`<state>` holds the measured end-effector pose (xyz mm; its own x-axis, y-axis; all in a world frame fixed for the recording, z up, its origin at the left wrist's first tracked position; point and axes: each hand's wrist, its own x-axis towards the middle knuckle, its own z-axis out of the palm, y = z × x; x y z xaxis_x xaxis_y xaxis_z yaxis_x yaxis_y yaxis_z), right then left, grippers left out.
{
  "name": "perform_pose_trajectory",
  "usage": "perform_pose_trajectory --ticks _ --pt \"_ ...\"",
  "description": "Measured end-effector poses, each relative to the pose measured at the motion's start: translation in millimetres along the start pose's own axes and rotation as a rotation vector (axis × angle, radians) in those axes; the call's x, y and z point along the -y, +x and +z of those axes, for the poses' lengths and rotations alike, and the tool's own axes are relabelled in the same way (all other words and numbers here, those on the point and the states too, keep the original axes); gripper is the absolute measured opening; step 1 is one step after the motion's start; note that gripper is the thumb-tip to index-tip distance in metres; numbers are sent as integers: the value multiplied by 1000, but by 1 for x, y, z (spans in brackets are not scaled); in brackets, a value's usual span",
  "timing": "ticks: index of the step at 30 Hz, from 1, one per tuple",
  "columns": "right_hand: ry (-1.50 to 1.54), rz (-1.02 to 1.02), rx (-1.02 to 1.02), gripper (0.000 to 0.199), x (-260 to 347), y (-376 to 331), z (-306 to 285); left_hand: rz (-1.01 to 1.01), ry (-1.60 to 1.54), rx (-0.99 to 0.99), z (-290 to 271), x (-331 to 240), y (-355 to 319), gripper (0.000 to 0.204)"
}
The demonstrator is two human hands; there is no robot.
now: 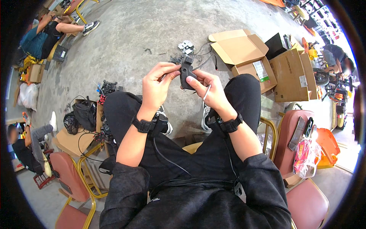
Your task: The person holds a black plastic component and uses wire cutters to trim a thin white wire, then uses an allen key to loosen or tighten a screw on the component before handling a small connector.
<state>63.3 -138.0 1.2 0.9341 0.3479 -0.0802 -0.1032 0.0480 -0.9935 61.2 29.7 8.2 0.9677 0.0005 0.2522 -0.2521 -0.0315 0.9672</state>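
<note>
Between my hands, above the floor, is a black moulded plastic part (186,72) with a blocky upper end and a round detail on its face. My left hand (158,82) pinches its left side with thumb and fingertips. On the other side, my right hand (209,87) grips it, thumb pressed on the lower front. A thin white stick (207,92) also sticks out from the right hand's fingers; its other end is hidden. Behind the part, a black cable (206,61) runs out to the right; where it joins is hidden.
On the floor ahead sit a silver metal piece (186,47) and small dark parts. An opened cardboard box (244,49) and a large carton (291,74) stand at the right. Left of my knee are black bags (84,114) and cables. Chairs (293,141) flank me; other people sit farther off.
</note>
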Motion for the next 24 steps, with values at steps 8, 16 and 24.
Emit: perform_pose_trajectory --ticks 8,16,24 --pt "37 -55 25 35 0 -3 -1 38 -120 -14 2 5 -2 17" --pt "-36 -53 16 34 11 -8 0 73 -119 4 1 -1 -2 19" --pt "-22 -2 2 34 14 -11 1 102 -158 10 2 4 -5 16"
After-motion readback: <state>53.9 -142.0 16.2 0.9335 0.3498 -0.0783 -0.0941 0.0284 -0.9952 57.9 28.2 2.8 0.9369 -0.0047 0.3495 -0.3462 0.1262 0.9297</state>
